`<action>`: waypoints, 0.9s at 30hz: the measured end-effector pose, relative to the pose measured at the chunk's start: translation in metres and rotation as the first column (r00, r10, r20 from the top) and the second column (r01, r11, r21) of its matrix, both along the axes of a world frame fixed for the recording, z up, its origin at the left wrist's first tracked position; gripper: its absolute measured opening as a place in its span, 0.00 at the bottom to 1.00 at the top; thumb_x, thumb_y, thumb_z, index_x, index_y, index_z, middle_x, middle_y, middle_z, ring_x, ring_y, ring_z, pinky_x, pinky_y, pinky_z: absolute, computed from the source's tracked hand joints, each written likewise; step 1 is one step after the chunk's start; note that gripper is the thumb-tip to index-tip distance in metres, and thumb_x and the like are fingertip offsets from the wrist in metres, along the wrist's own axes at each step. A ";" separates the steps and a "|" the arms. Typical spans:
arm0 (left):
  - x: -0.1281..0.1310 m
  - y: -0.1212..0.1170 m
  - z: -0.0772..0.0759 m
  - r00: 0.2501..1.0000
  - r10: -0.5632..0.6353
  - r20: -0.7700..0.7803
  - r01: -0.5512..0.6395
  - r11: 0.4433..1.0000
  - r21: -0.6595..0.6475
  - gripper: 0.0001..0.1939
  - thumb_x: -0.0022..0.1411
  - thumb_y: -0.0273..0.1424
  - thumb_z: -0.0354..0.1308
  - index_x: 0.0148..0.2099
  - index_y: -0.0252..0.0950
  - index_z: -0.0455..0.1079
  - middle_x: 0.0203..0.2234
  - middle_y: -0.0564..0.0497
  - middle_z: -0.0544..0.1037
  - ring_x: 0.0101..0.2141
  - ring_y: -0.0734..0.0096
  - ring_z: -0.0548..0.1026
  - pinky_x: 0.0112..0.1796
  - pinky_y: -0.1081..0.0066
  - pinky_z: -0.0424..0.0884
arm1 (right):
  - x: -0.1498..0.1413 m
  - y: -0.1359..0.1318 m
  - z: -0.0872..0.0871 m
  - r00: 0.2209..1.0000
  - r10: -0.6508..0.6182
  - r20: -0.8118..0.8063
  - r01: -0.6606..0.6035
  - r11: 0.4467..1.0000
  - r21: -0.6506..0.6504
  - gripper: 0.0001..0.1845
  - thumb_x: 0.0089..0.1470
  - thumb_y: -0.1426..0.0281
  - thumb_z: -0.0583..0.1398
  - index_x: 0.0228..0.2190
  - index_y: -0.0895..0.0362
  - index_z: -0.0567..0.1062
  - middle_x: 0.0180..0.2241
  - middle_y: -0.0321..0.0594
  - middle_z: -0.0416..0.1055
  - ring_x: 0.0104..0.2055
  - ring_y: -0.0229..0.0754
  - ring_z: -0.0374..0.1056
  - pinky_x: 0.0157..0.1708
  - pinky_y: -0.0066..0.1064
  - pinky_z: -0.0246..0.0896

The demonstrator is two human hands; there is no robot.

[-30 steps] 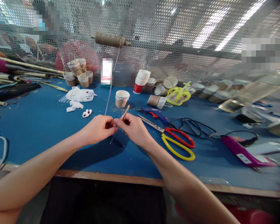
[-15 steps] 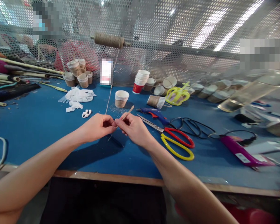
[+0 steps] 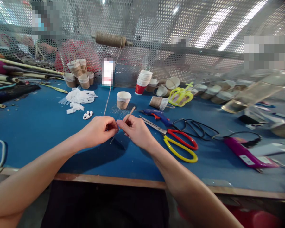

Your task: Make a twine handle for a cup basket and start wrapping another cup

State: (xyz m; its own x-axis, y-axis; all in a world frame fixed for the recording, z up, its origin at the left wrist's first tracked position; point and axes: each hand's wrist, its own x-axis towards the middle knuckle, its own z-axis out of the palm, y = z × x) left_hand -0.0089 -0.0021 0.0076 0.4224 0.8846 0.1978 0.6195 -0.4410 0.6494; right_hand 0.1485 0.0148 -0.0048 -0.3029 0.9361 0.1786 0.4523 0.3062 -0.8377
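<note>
My left hand (image 3: 101, 128) and my right hand (image 3: 136, 129) meet over the blue table, fingertips pinched around twine. From a spool of brown twine (image 3: 110, 40) on the mesh, a strand of twine (image 3: 107, 101) runs down to my left fingers. A short twisted length of twine (image 3: 130, 114) sticks up out of my right hand, and a thin loose end hangs below the fingers. Exactly how the strands cross between the fingertips is hidden. Just beyond my hands stands a small twine-wrapped paper cup (image 3: 123, 100) with a white rim.
Scissors (image 3: 166, 129) with red and yellow handles and a blue glue gun (image 3: 156, 116) lie right of my hands. Stacked paper cups (image 3: 143, 83) stand behind, near a yellow crown-shaped frame (image 3: 180, 96). White lace strips (image 3: 78, 97) and wrapped cups (image 3: 84, 80) are at left.
The strand from the spool now slants further left and passes behind my left hand. Both hands keep their pinch in nearly the same place.
</note>
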 end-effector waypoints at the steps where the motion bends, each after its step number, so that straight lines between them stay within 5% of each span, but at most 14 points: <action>1: 0.001 0.000 -0.001 1.000 0.009 0.028 -0.008 0.999 -0.037 0.06 0.54 0.28 0.51 0.26 0.33 0.65 0.19 0.54 0.70 0.21 0.76 0.65 0.23 0.75 0.60 | 0.000 0.000 0.000 1.000 -0.009 0.003 0.009 1.000 0.011 0.14 0.50 0.63 0.56 0.20 0.58 0.64 0.15 0.30 0.60 0.18 0.31 0.55 0.20 0.26 0.49; 6: 0.002 0.003 -0.008 0.988 0.055 0.147 -0.029 0.984 -0.178 0.08 0.52 0.32 0.53 0.25 0.33 0.64 0.17 0.56 0.66 0.21 0.77 0.62 0.22 0.75 0.58 | -0.001 -0.002 -0.002 1.000 -0.006 -0.019 0.007 0.999 0.048 0.15 0.49 0.62 0.58 0.20 0.59 0.65 0.18 0.32 0.61 0.20 0.31 0.55 0.20 0.25 0.50; 12: -0.002 0.006 -0.007 0.951 0.033 0.306 0.072 0.943 -0.325 0.09 0.52 0.35 0.55 0.27 0.33 0.66 0.20 0.55 0.68 0.23 0.77 0.64 0.26 0.74 0.60 | 0.004 -0.002 0.003 0.955 0.198 -0.221 -0.219 0.973 -0.073 0.11 0.50 0.63 0.56 0.26 0.58 0.65 0.20 0.32 0.62 0.20 0.31 0.59 0.19 0.25 0.57; 20: -0.002 0.004 -0.002 0.977 0.004 0.215 0.056 0.961 -0.272 0.06 0.53 0.31 0.52 0.29 0.32 0.65 0.21 0.55 0.68 0.23 0.76 0.64 0.26 0.74 0.60 | 0.004 -0.002 0.003 0.993 0.090 -0.072 -0.090 0.996 0.002 0.12 0.51 0.63 0.56 0.22 0.58 0.64 0.16 0.30 0.61 0.18 0.31 0.57 0.19 0.25 0.52; 27: -0.002 0.002 -0.003 1.000 0.019 0.021 -0.018 0.998 -0.055 0.08 0.55 0.31 0.51 0.26 0.34 0.64 0.19 0.54 0.68 0.22 0.75 0.64 0.23 0.74 0.59 | 0.002 -0.002 0.003 0.999 0.030 0.013 -0.030 0.999 0.031 0.13 0.50 0.63 0.56 0.20 0.58 0.65 0.16 0.31 0.61 0.19 0.32 0.56 0.20 0.26 0.50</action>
